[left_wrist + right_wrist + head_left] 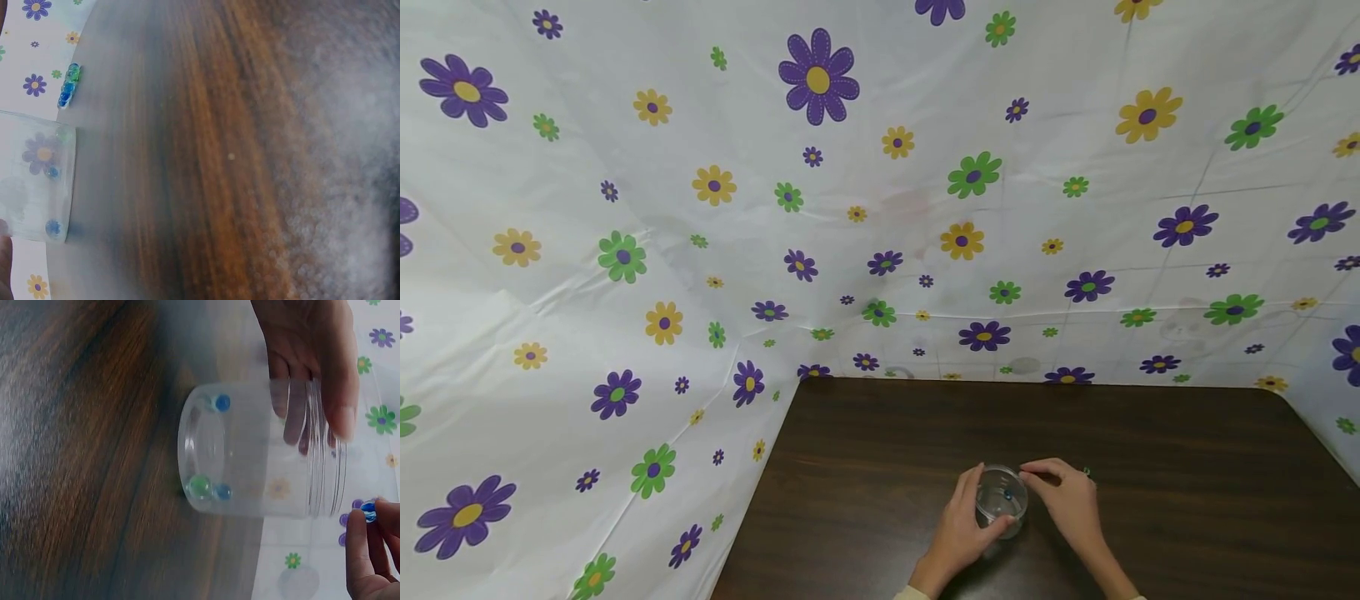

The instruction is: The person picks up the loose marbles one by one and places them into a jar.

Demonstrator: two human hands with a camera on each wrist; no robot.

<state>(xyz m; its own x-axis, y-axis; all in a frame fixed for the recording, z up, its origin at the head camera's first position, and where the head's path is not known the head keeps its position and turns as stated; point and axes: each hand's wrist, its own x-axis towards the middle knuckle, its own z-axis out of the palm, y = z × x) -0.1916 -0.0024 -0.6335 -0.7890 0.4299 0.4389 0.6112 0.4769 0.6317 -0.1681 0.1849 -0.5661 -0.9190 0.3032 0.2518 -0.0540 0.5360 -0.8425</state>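
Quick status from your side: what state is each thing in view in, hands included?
Clear jar: upright, uncovered, marbles inside.
Green marble: at the bottom of the jar.
Two blue marbles: also at the jar's bottom.
Pinched blue marble: outside the jar, near its rim.
Left hand: gripping the jar.
Right hand: pinching the marble.
Blue and green row: outside the jar.
Flowered sheet: creased.

We cannot tell which room this is, only that we see a makeshift booth: a dark wood-grained table (pixel 865 450), with flowered sheets (pixel 880 187) behind the table and along its sides.
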